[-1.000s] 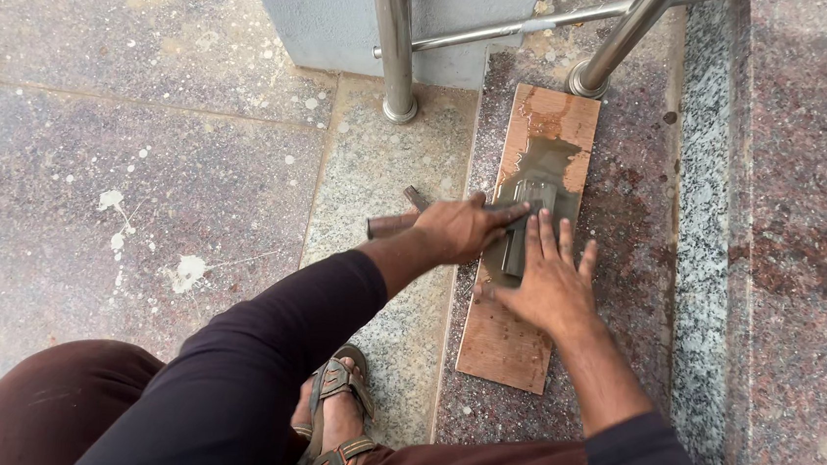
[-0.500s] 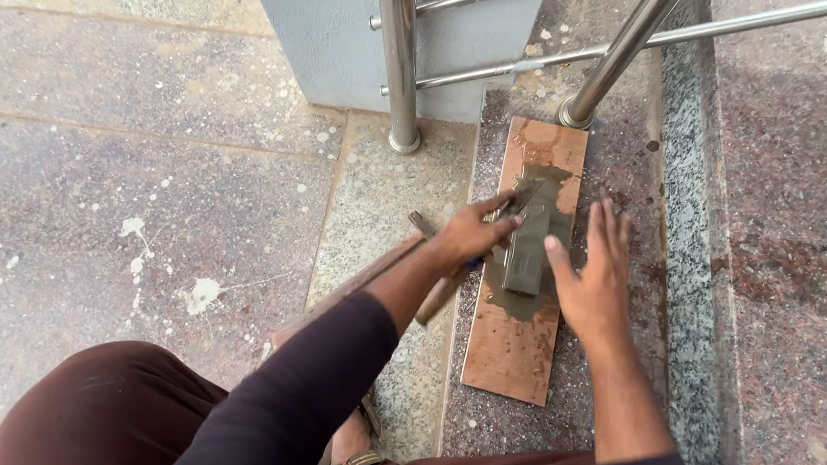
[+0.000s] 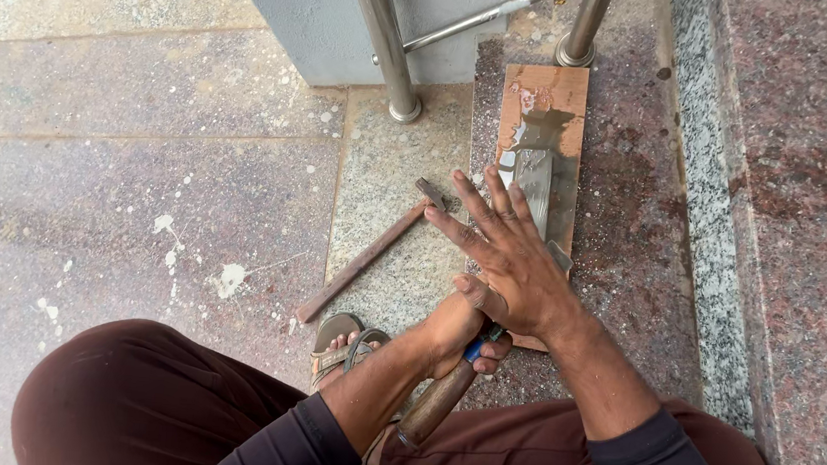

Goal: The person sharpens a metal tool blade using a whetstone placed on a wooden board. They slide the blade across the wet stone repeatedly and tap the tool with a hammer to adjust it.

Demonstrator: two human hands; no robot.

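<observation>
The stone floor (image 3: 143, 172) carries everything, grey slabs splashed with pale paint at its left side and a speckled reddish step along its right edge. At the far edge stand a grey panel (image 3: 284, 6) and steel railing posts (image 3: 384, 43). On the reddish strip lies a long brown sharpening stone (image 3: 567, 97), wet with grey slurry, its far end just short of a post foot. A flat metal blade (image 3: 534, 178) lies along it. The right hand (image 3: 515, 260) is spread wide, fingers pressing flat on the blade's near part. The left hand (image 3: 460, 330) is closed around a wooden handle (image 3: 434, 406) with a blue band; it seems to belong to the blade, though the right hand hides the join. A hammer (image 3: 373, 249) lies on the grey slab just left of the stone, above a sandalled foot (image 3: 340, 350).
</observation>
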